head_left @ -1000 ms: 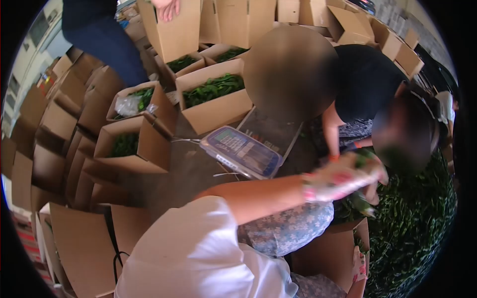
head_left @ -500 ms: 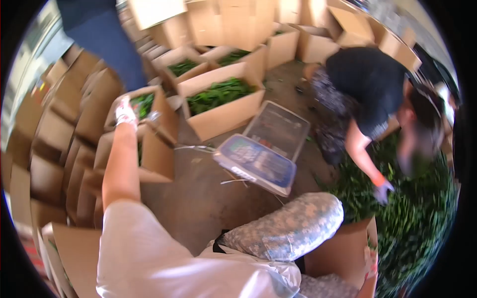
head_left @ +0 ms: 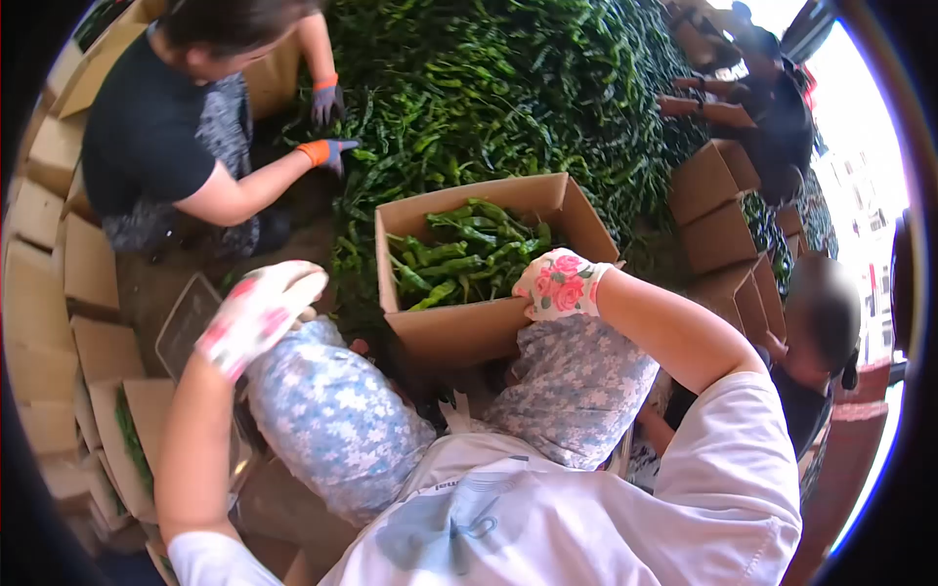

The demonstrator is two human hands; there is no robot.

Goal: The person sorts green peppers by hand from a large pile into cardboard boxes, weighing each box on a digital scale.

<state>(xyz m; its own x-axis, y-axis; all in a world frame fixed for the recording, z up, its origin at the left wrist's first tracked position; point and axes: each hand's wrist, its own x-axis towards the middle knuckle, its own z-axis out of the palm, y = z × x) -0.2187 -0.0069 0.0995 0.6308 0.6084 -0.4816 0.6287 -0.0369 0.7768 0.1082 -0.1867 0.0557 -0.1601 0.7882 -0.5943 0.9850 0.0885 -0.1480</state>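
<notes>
An open cardboard box (head_left: pixel 454 330) stands in front of my knees, partly filled with long green peppers (head_left: pixel 464 256). My right hand (head_left: pixel 559 283), in a white glove with pink roses, is closed over the near right part of the box's rim. My left hand (head_left: pixel 264 311), in a matching glove, hovers over my left knee, apart from the box. Its fingers are stretched out and nothing shows in them. Beyond the box spreads a big heap of green peppers (head_left: pixel 508 88).
At the left a person in a black shirt (head_left: pixel 147 137) reaches into the heap with gloved hands. More people (head_left: pixel 772 117) are at the right. Cardboard boxes (head_left: pixel 103 356) line the left side; others (head_left: pixel 713 195) stand at the right. A plastic lid (head_left: pixel 191 317) lies behind my left hand.
My view has swung right, from the rows of boxes to the pepper heap. My left hand has come away from a box of peppers on the left. My right hand is still at the box's rim.
</notes>
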